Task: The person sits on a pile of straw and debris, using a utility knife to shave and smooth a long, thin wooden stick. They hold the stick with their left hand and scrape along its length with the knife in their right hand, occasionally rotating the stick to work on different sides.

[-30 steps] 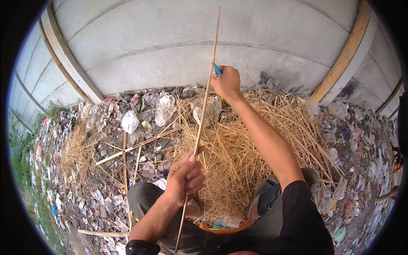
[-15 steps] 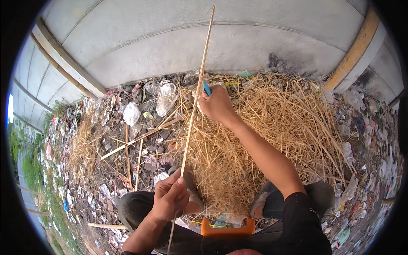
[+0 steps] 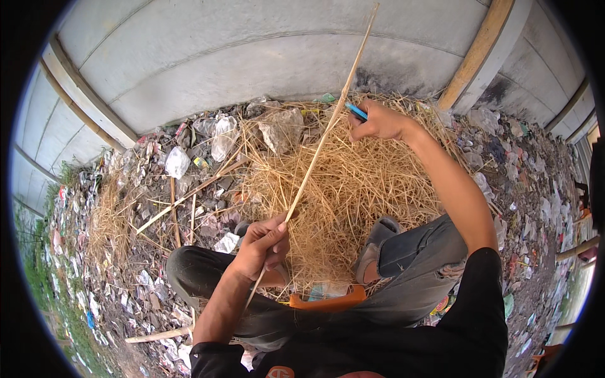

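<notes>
My left hand (image 3: 265,242) is closed around the lower part of a long, thin bamboo strip (image 3: 318,148). The strip slants up to the right, and its tail pokes out below the fist. Near the strip's upper half, my right hand (image 3: 383,121) grips a slim blue tool (image 3: 357,111), knife-like in shape, though I cannot make out a blade. The tool's visible end points toward the strip, with a small gap or light contact; I cannot tell which. Beneath both hands spreads a heap of straw-coloured shavings (image 3: 353,183).
A pale rock (image 3: 282,130) lies against the heap's far left. Loose bamboo sticks (image 3: 189,198) and plastic litter cover the ground at left. A grey panel wall (image 3: 252,63) rises behind. An orange plastic piece (image 3: 331,303) sits between my bent legs.
My right hand with the blue tool has moved right and slightly up, away from the strip. The strip now leans further right. The view has shifted, uncovering the rock.
</notes>
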